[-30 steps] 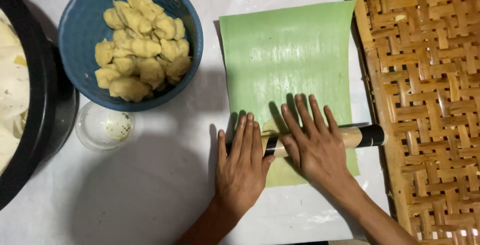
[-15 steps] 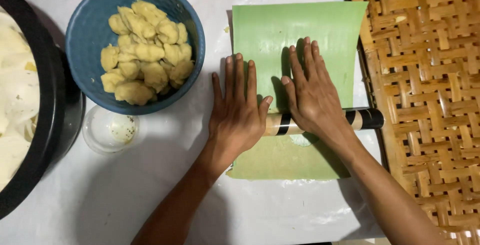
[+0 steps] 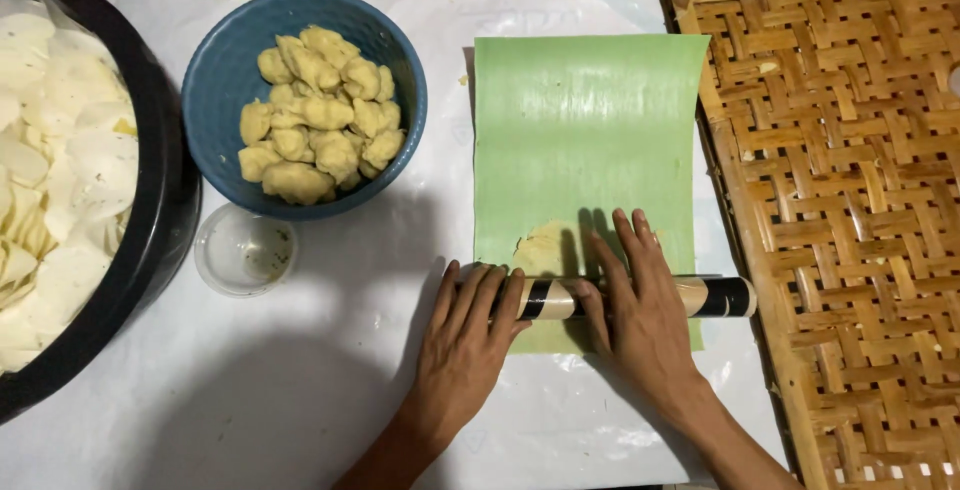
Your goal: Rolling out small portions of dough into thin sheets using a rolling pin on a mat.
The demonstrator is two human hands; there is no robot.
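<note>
Your left hand (image 3: pixel 468 335) and right hand (image 3: pixel 640 315) lie flat, fingers spread open, pressing on the rolling pin (image 3: pixel 625 298). It sits across the green sheet (image 3: pixel 585 140) near the worktop's (image 3: pixel 250 400) front edge, over flat dough (image 3: pixel 545 248).

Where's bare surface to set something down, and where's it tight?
Free: the white table cover in front of the small clear cup, left of the left hand; also the strip behind the green sheet. Tight: both hands on the rolling pin, right hand beside the woven tray; blue bowl crowds the black basin.
</note>
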